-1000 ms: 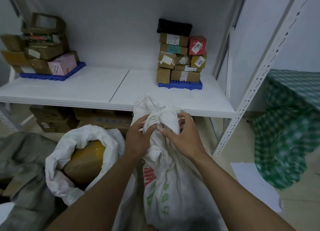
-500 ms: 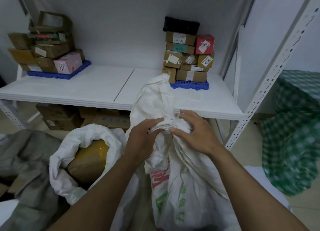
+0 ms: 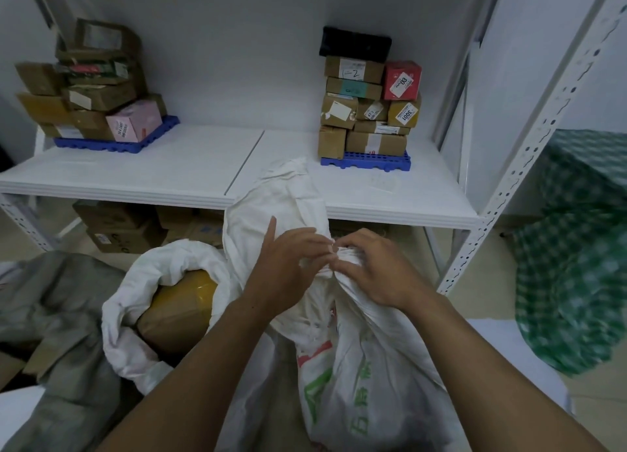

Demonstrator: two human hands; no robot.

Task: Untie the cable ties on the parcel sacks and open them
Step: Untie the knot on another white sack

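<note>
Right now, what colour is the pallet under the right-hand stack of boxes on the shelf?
Blue. The pallet shows clearly in the head view, under the boxes.

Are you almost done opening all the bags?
About halfway, it seems. Done: the left sack already gapes open, showing a brown parcel inside. In hand: the left hand and right hand both pinch at the bunched neck of the printed sack, which is still gathered shut. Left: getting that tie off and spreading the mouth. The tie itself is too small to make out.
</note>
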